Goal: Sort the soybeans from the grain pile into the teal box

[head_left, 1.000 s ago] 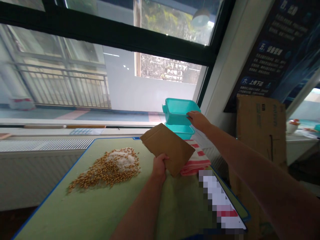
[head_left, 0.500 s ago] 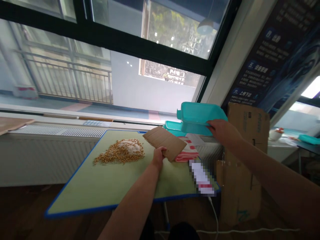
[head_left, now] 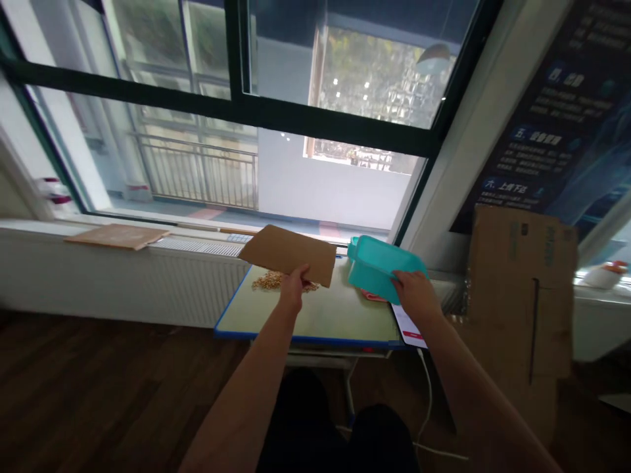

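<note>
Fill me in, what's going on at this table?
A person's left hand holds a piece of cardboard, which partly hides a pile of tan, bean-like grains on the table. The right hand grips a teal container toward the table's right side. Below the container, a bit of reddish cloth shows.

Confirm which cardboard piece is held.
The flat brown cardboard sheet, in the left grip; the tall brown cardboard box and thin tan board by the window are unheld.
</note>
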Tool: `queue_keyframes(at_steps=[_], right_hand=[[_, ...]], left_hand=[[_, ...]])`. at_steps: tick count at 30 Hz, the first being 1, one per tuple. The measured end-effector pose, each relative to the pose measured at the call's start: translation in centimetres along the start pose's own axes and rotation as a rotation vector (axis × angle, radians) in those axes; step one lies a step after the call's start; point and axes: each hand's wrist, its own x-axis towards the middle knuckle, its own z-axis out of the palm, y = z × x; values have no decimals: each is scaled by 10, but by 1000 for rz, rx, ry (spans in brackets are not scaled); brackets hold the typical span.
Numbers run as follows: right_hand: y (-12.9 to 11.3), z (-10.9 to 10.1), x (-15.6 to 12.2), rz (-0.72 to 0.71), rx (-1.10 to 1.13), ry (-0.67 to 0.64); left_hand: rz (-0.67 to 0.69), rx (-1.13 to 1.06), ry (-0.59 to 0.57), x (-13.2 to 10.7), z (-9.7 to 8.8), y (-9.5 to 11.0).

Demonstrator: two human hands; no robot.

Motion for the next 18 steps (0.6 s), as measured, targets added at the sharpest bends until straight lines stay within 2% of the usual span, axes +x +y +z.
queue_keyframes(at_steps=[2, 3, 6, 14, 16, 18], right_hand=[[-21, 13, -10, -10, 31, -24], [-30, 20, -14, -28, 46, -33], [-50, 36, -23, -70, 112, -39], [-55, 68, -35, -65, 225, -56], [-55, 73, -36, -59, 308, -67], [-53, 73, -36, -1, 469, -26]], left_hand=[[111, -29, 48, -10, -1, 25], [125, -27, 35, -15, 0, 34], [74, 74, -15, -29, 4, 45], [-28, 164, -144, -57, 26, 16], [-43, 170, -161, -63, 34, 10], [-50, 172, -177, -67, 42, 5]])
